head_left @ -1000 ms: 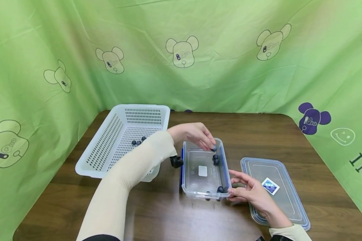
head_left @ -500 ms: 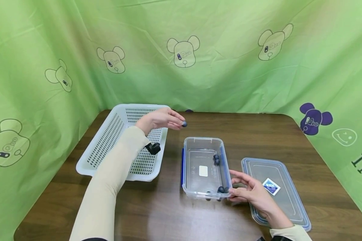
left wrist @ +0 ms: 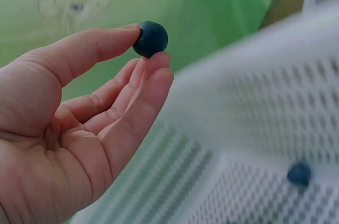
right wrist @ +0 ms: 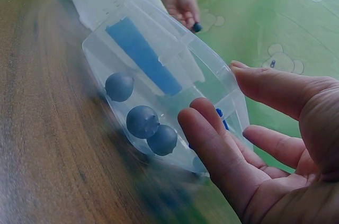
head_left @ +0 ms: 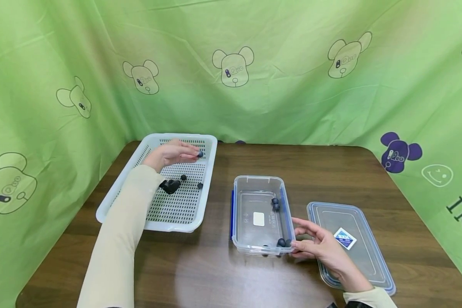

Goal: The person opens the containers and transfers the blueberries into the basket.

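The left hand (head_left: 173, 152), pinching one blueberry (head_left: 200, 154), has travelled leftward: one second ago it was at the clear container (head_left: 250, 233), then its fingertips were past the white basket's (head_left: 177, 212) right rim, and now it is above this basket. Two loose berries (head_left: 183, 177) inside, covered half a second ago, have become visible.

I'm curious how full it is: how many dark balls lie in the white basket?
2 visible: one dark ball nearer the middle of the white basket, another closer to its right side. The left arm may hide more; the ball pinched by the left fingers isn't counted.
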The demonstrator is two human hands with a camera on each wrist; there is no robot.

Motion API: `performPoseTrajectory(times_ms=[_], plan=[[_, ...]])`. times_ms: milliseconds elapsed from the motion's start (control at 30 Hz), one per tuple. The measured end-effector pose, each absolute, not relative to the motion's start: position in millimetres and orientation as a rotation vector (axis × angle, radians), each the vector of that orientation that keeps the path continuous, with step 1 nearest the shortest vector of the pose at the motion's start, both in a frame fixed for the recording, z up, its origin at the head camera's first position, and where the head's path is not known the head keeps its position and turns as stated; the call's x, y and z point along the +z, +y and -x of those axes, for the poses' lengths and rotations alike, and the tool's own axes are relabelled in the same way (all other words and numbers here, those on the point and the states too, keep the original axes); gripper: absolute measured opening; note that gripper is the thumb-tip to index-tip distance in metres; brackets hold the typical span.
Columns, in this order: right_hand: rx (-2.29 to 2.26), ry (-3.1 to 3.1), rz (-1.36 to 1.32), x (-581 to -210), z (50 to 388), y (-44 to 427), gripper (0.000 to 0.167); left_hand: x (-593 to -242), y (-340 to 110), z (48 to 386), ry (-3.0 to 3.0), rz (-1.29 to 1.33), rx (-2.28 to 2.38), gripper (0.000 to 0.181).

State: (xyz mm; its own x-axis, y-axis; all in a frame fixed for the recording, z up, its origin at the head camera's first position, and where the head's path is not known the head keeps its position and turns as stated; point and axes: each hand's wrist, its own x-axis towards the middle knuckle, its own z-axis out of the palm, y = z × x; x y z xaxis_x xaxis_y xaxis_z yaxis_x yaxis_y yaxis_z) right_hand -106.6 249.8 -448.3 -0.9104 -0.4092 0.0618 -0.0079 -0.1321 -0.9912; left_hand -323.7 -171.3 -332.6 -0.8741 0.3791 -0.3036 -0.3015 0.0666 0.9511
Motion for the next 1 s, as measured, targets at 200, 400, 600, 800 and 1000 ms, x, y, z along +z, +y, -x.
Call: performPoseTrajectory(times_ms=[200, 400, 600, 800, 1000], plan=[[-2.125, 1.869, 0.46, -448, 106, 250, 0.055, -351, -198, 324, 1.839, 0.029, 1.913, 0.035], [-2.123, 1.861, 0.46, -447, 106, 250, 0.054, -368, -228, 323, 1.903, 0.1, 1.864, 0.015], [-2.13, 1.843, 0.467, -447, 106, 250, 0.054, -378, -254, 318, 1.985, 0.206, 1.772, 0.022], [-2.138, 1.827, 0.482, -447, 107, 249, 0.055, -384, -263, 317, 2.017, 0.287, 1.657, 0.013], [-2.133, 1.815, 0.49, -447, 107, 248, 0.055, -389, -257, 318, 2.104, 0.353, 1.48, 0.011]])
